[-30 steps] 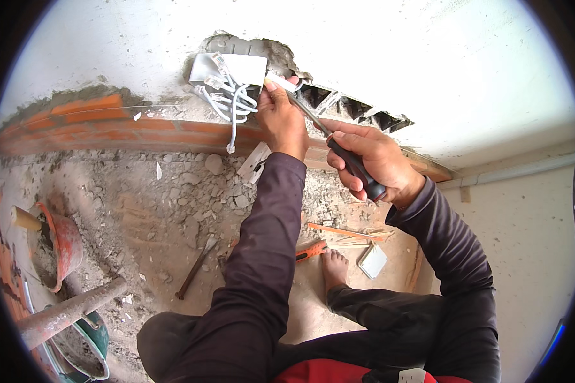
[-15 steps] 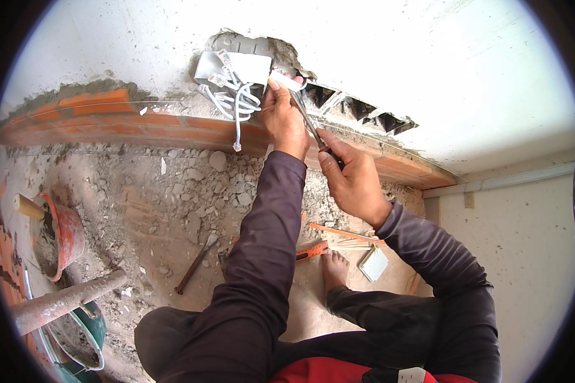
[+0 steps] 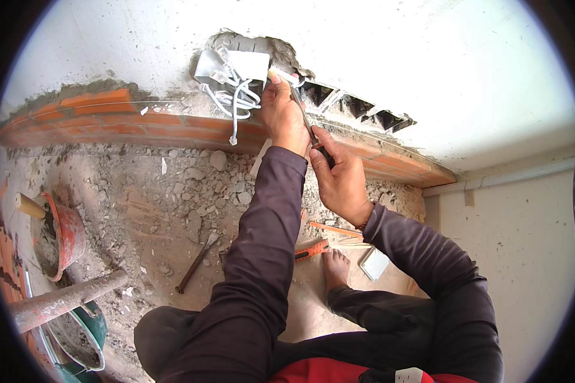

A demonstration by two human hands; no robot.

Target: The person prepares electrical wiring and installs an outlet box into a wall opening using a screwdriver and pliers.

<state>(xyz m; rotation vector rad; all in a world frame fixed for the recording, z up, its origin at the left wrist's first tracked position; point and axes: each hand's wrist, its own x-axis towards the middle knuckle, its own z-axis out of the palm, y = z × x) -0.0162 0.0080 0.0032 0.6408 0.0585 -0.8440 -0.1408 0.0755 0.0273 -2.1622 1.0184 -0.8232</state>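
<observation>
Both dark-sleeved arms [image 3: 265,217] extend forward, converging at the white plastered wall [image 3: 415,57]. The left hand [image 3: 283,120] pinches one narrow white strip [image 3: 285,76] beside one white rectangular box [image 3: 249,65]; the right hand [image 3: 342,184] grips one black-handled steel screwdriver [image 3: 312,135] angled toward the strip.

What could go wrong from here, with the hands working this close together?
The screwdriver in the right hand might slip and jab the left hand, which is right beside its shaft. The loose white cables hanging at the white box could get snagged. The bare foot might catch the orange tool lying next to it.
</observation>
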